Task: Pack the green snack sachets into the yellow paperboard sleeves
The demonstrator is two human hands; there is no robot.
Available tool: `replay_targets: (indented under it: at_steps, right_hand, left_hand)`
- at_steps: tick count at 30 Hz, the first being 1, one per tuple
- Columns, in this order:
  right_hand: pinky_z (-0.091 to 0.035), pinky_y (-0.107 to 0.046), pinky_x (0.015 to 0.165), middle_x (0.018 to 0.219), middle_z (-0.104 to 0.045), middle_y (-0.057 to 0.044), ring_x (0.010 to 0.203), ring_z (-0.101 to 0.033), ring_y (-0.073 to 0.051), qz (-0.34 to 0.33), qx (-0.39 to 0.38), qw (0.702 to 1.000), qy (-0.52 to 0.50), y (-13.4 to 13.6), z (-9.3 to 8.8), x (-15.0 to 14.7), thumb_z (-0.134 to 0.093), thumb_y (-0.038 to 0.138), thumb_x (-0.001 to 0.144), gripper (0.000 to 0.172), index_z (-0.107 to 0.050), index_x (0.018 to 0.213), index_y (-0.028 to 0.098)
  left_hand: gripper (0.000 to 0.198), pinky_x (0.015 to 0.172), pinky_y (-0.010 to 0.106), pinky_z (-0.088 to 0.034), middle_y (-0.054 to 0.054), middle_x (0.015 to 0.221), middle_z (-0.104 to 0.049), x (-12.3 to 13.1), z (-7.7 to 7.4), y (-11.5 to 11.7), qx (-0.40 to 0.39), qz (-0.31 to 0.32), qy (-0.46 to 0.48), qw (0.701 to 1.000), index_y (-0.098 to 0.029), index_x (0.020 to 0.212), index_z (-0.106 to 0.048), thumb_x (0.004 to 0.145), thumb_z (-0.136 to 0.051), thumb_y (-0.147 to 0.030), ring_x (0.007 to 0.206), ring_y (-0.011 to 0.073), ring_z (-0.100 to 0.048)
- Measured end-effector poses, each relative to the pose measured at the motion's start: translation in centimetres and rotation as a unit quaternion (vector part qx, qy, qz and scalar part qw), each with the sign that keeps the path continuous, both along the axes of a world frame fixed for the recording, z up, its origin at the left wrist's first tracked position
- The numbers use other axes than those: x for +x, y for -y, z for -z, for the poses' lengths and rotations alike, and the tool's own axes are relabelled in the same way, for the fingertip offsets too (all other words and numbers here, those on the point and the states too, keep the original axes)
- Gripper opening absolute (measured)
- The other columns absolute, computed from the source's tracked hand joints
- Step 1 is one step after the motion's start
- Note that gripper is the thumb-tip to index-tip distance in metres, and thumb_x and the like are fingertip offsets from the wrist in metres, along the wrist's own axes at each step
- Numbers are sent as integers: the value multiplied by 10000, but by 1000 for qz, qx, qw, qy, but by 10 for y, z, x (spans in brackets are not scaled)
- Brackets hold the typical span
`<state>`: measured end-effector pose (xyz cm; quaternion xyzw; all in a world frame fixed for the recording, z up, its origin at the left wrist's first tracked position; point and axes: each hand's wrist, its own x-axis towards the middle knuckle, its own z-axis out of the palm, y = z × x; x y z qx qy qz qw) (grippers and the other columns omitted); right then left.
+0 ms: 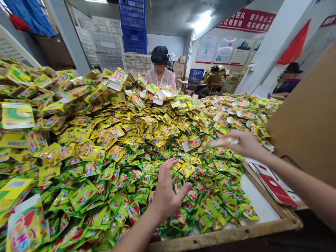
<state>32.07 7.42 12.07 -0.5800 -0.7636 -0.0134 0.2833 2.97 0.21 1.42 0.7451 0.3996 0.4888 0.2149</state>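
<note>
A huge heap of small foil sachets covers the table. Green sachets with red print [99, 196] lie nearest me, and yellow-green ones [131, 122] spread further back. My left hand [168, 189] hangs low over the green sachets with its fingers apart and curled, holding nothing. My right hand [243, 144] reaches in from the right above the heap's edge. Its fingertips pinch a small, blurred yellow-green sachet [216, 142]. Larger printed cartons [17, 115] lie along the heap's left side.
A wooden rim [223, 239] edges the white table top [258, 197], where red-and-white printed cards [273, 185] lie. A brown cardboard sheet [304, 108] stands at right. Across the heap sits a person [160, 75]; others work behind, near stacked crates [132, 28].
</note>
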Motion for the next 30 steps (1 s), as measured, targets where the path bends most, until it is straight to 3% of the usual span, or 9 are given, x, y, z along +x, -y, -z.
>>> replay_targets:
  at_steps: [3,5,7,9,12,15,22,26,30]
  right_hand:
    - [-382,-452,823,1079,-620,-220,1036,-553,-322,274,207,938,-37,-39,-40,34,-674,353,729,351,-688,966,95]
    - [-347,-494,872,1216,-524,-285,1144,-479,-365,336,222,914,-49,-55,-44,33,-626,298,778,436,-607,1133,45]
    - [-368,-491,886,1157,-574,-261,1114,-512,-353,258,112,960,-1,-67,-26,11,-532,222,841,354,-593,1145,50]
    - [-433,-390,875,991,-675,-123,989,-599,-262,141,4,989,49,-79,6,-22,-552,173,832,182,-678,959,142]
    - [-491,-335,831,1001,-666,-48,913,-622,-174,55,-105,989,87,-103,54,-69,-553,223,876,140,-656,956,174]
    - [-513,-378,818,1144,-592,-72,963,-600,-183,44,-185,975,114,-126,78,-92,-530,307,904,254,-574,1118,177]
    - [-513,-387,819,1165,-578,-74,980,-595,-198,62,-233,962,129,-128,84,-86,-539,316,897,285,-560,1146,178]
    - [-486,-407,864,1147,-596,-89,994,-590,-199,76,-173,979,79,-103,78,-78,-531,290,902,258,-575,1129,175]
    - [-406,-427,931,1010,-669,-163,1052,-577,-288,75,-119,990,-24,-80,64,-66,-568,115,823,327,-590,1147,145]
  left_hand:
    - [466,976,443,-403,113,1240,-467,-1,3,-5,-14,-59,13,998,-226,1245,-348,838,-555,-318,1170,243,-464]
    - [456,966,445,-411,111,1229,-470,-1,5,-7,-16,-73,11,997,-224,1238,-355,836,-555,-301,1159,242,-471]
    - [459,963,452,-413,113,1225,-470,1,7,-8,-12,-76,6,997,-224,1239,-353,833,-557,-288,1157,245,-473]
    - [458,959,453,-418,113,1221,-472,2,8,-9,-8,-76,4,997,-223,1238,-355,832,-558,-282,1150,245,-478]
    - [447,929,440,-440,111,1192,-484,0,8,-14,-5,-88,6,996,-216,1225,-370,827,-561,-285,1117,242,-497]
    - [416,889,433,-459,110,1138,-503,-9,7,-24,-10,-125,23,992,-202,1205,-388,831,-550,-286,1052,234,-526]
    - [347,854,391,-486,118,1092,-552,-30,7,-44,-49,-185,68,979,-163,1167,-406,853,-500,-276,982,206,-573]
    - [220,871,318,-481,100,1062,-596,-21,3,-52,-108,-152,-142,972,-156,1113,-448,906,-408,-220,992,171,-592]
    - [208,855,332,-485,109,1041,-641,0,-1,-74,-155,-111,-292,937,-144,1038,-541,851,-541,-234,990,214,-615]
